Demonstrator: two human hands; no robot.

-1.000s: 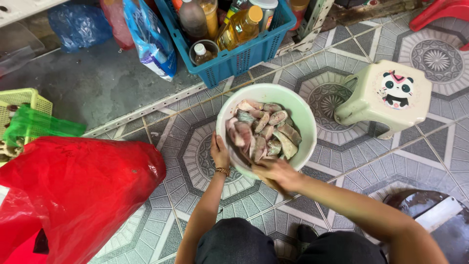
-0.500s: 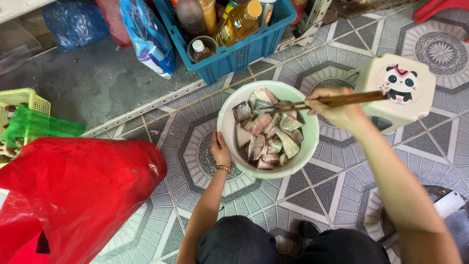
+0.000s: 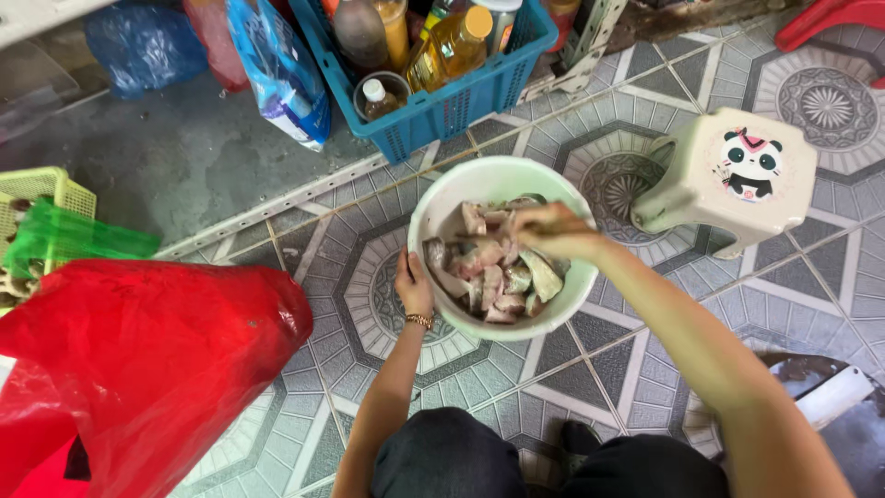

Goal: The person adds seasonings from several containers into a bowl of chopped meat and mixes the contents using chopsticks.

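1. Knees in dark trousers (image 3: 553, 466) sit at the bottom edge of the view, on a floor of patterned grey tiles (image 3: 304, 277).
2. Left hand (image 3: 413, 286) cups the near left side of a pale green plastic bowl (image 3: 442, 198), fingers curled against its wall, with a beaded bracelet (image 3: 419, 321) on the wrist.
3. Right hand (image 3: 544, 231) reaches in over the bowl from the right, fingers bunched together above the contents; it is blurred, and I cannot tell whether it grips anything.
4. Bowl stands on the floor tiles just ahead of the knees and is filled with raw fish pieces (image 3: 489, 272), pinkish and grey, heaped toward its near side.
5. Red plastic bag (image 3: 138, 369), large and bulging, lies to the left of the bowl, well apart from it.
6. Cream plastic stool (image 3: 728, 175) with a panda picture on its seat stands just right of the bowl.
7. Green plastic bag (image 3: 78, 242) lies against a yellow-green basket (image 3: 41, 189) at the far left edge.
8. Blue plastic crate (image 3: 461, 92) stands beyond the bowl and holds bottles, among them a bottle of yellow cooking oil (image 3: 452, 46) and a small white-capped bottle (image 3: 376, 97).
9. Blue printed packet (image 3: 281, 74) leans against the crate's left side, with a dark blue bag (image 3: 143, 46) farther left.
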